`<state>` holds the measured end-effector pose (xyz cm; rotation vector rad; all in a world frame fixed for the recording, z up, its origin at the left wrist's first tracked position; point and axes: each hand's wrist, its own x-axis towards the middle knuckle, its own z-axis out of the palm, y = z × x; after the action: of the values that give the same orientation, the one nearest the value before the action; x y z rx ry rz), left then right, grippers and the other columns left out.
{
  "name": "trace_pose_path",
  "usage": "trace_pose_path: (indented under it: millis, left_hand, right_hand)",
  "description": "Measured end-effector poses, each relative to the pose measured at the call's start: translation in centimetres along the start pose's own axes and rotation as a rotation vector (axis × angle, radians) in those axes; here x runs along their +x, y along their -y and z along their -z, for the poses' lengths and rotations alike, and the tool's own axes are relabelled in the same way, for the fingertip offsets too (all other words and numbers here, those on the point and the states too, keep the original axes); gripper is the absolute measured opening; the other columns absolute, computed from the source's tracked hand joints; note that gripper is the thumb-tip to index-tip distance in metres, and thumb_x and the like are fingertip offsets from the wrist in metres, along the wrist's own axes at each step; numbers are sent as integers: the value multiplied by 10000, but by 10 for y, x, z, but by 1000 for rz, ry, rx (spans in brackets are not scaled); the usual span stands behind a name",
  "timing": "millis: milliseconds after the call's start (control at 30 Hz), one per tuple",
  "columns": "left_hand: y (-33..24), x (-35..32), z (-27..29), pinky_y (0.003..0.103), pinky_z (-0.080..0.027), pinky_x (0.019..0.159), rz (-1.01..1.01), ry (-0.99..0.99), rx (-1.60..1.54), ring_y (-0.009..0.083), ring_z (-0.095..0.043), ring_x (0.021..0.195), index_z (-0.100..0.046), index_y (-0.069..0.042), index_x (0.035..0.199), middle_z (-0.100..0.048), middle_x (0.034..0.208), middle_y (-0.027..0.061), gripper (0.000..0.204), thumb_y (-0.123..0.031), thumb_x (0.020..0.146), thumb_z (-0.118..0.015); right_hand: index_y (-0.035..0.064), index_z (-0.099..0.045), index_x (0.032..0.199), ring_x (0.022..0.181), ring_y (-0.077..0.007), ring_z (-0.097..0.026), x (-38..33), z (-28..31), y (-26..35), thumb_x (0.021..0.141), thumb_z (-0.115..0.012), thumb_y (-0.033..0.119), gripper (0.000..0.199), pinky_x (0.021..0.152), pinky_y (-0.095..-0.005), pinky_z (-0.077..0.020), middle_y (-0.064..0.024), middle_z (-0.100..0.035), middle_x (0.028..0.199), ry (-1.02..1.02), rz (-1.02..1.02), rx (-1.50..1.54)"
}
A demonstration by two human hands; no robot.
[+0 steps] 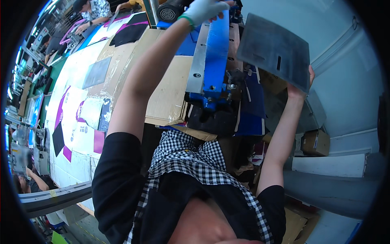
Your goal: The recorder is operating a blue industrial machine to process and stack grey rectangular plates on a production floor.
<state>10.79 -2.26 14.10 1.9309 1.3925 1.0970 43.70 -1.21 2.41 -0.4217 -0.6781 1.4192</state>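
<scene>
My right hand (301, 84) is closed on the edge of a flat, dark grey rectangular plate (273, 49) with a narrow slot in it. The plate is raised to the right of a blue metal machine (217, 53), which has a long blue bar between bolted metal strips. Over the far end of that bar is my left hand (203, 12), in a pale glove with a green cuff. Its fingers are apart, some stretched to the right, and nothing shows in them. Whether it touches the machine I cannot tell.
Left of the machine lies a cardboard sheet (167, 93). A long table (61, 166) beyond it holds black and magenta pieces and a grey sheet (97, 73). Co-workers sit at the far left. Cardboard boxes (317, 142) stand by the pale wall on the right.
</scene>
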Motion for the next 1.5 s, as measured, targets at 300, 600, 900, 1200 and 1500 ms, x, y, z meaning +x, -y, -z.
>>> trace_pose_path:
  millis: [300, 600, 900, 1200, 1500]
  left_hand:
    - [138, -36, 20, 201, -432, 510, 220, -171, -412, 131, -537, 592, -609, -13, 870, -606, 745, 73, 412, -417, 871, -525]
    - [169, -68, 6, 252, -493, 610, 543, -184, -212, 193, -604, 712, -597, 10, 978, -628, 867, 128, 519, -477, 799, -601]
    - [193, -81, 24, 398, -368, 967, 631, -165, -899, 367, -511, 1093, -451, 92, 1194, -491, 1195, 274, 684, -403, 770, -658]
    - [155, -116, 114, 334, -392, 945, 426, -559, -572, 292, -556, 1029, -484, 87, 1161, -549, 1119, 239, 641, -383, 765, -668]
    - [20, -28, 20, 263, -486, 723, 385, -259, -809, 208, -604, 799, -568, -38, 1014, -606, 978, 124, 302, -295, 858, -543]
  right_hand:
    - [44, -551, 1112, 930, -178, -576, 17, 43, -84, 899, -390, 349, 406, 824, -300, -418, -65, -612, 1024, -116, -129, -173]
    - [42, -552, 1080, 754, -126, -560, -2, -2, -127, 902, -445, 422, 432, 692, -231, -425, -40, -595, 877, 13, -276, -358]
    - [24, -552, 1022, 597, -30, -442, 13, -9, -115, 883, -526, 380, 384, 485, -158, -330, -10, -522, 754, -63, -139, -587]
    - [12, -546, 1071, 635, -27, -475, 15, -3, -81, 898, -504, 359, 390, 481, -165, -336, -41, -583, 860, 70, -78, -459]
    - [26, -486, 1173, 918, -145, -575, -5, -101, -46, 919, -445, 338, 405, 736, -252, -441, -72, -597, 1040, 547, -319, -27]
